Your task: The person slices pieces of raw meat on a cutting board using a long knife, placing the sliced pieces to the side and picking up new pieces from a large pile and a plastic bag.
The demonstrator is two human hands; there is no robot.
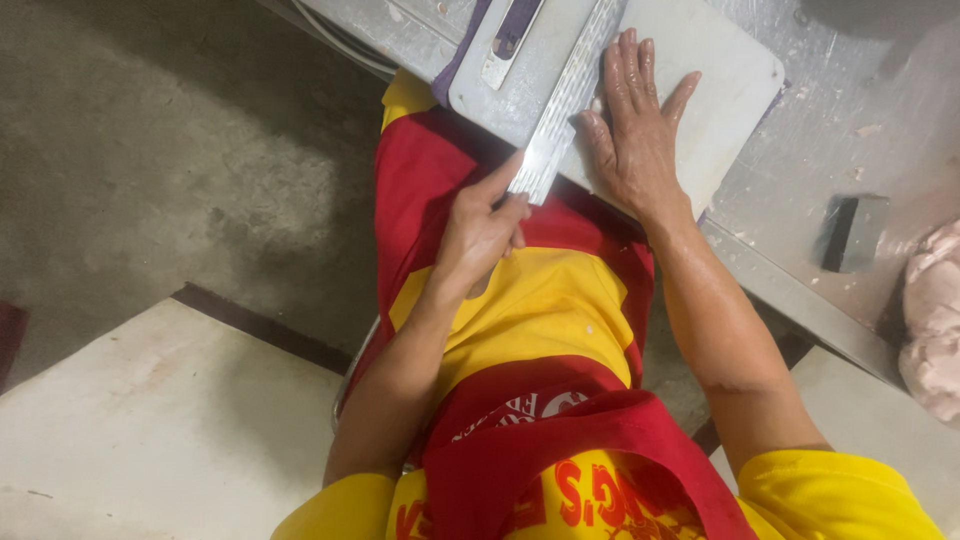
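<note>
My left hand (483,228) grips the near end of a long, flat metal blade (568,100) that lies diagonally across a white cutting board (725,85). The handle is hidden in my fist. My right hand (636,125) lies flat, fingers spread, on the board right beside the blade, with the thumb side touching its edge. A red and yellow apron covers my lap below the table's edge.
The board rests on a steel table (850,140). A second knife with a purple handle (512,35) lies at the board's far left. A dark sharpening block (852,232) and a pale lump of raw meat (935,320) sit at the right. Concrete floor lies left.
</note>
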